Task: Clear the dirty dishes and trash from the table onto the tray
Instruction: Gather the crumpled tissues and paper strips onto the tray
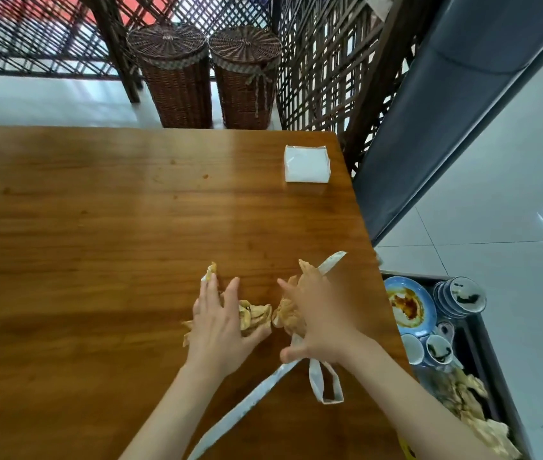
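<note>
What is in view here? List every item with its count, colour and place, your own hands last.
Brown wooden table: one, fills the left and centre.
Clear-wrapped white napkin pack: one, far right corner of the table.
Crumpled stained yellowish napkins: several, near table edge, under and between the hands.
Long white paper wrappers: at least two, near table edge.
Dark rectangular tray: one, right of the table.
Blue sauce-stained plate: one, on the tray.
Small white-and-blue cups and bowls: several, on the tray.
Brown wicker lidded baskets: two, floor beyond the table.
Left hand: open, pressing napkins.
Right hand: open, over napkins.
</note>
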Demonstrator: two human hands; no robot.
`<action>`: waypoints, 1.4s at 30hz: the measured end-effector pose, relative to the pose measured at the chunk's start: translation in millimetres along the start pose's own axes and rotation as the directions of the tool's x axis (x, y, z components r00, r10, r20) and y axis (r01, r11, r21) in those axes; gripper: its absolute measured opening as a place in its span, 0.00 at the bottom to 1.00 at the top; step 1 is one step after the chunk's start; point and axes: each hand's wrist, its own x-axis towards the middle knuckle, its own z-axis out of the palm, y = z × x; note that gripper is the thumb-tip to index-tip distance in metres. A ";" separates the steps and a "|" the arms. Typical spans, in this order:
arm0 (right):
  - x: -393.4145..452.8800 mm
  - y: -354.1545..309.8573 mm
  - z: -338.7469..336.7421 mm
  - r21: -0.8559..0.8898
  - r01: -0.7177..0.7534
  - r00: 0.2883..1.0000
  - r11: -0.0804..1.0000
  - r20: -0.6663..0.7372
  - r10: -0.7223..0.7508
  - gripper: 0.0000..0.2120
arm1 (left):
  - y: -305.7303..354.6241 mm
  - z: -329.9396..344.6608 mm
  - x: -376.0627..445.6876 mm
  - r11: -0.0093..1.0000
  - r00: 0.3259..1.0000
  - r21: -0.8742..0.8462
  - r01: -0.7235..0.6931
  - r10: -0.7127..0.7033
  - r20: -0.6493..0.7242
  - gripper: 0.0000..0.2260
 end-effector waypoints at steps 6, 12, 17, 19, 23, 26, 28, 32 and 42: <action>7.8 -7.2 -4.1 -0.215 0.005 0.986 0.977 0.162 0.030 0.66 | 4.2 2.2 2.3 0.999 0.999 0.012 0.033 -0.033 -0.012 0.43; 8.4 -7.3 -0.1 -0.228 0.020 0.998 0.973 0.069 -0.005 0.55 | 4.0 1.7 0.4 0.996 0.996 -0.046 0.072 -0.074 -0.053 0.34; 9.2 -5.0 -2.0 -0.147 0.001 0.999 0.989 -0.033 -0.006 0.45 | 0.0 -2.5 5.6 0.997 0.994 -0.040 0.061 -0.064 -0.089 0.30; 8.9 -4.5 -0.8 -0.129 -0.004 0.998 0.992 -0.061 -0.004 0.42 | -1.1 -1.9 6.6 0.997 0.993 -0.021 0.069 -0.071 -0.090 0.33; 11.2 -2.5 -3.6 -0.121 0.000 0.996 0.993 -0.094 -0.011 0.36 | -3.3 0.3 9.2 0.996 0.994 0.032 0.088 -0.086 -0.067 0.34; 12.4 -2.1 -5.6 -0.111 -0.013 0.987 0.994 -0.158 -0.004 0.30 | -3.4 -1.7 9.5 0.997 0.993 0.028 0.073 -0.070 -0.092 0.26; 13.4 -1.0 -5.6 -0.081 -0.024 0.973 0.996 -0.230 0.005 0.25 | -3.7 -3.8 8.0 0.997 0.990 0.027 0.066 -0.062 -0.125 0.21; 17.9 2.0 -6.7 -0.067 -0.040 0.943 0.997 -0.332 0.015 0.21 | -3.6 -7.2 6.3 0.999 0.992 0.029 0.043 -0.039 -0.123 0.22; 14.5 -1.2 -4.9 0.035 -0.059 0.861 0.998 -0.505 0.068 0.22 | -7.5 -16.1 7.5 0.991 0.995 -0.131 -0.023 0.010 -0.099 0.22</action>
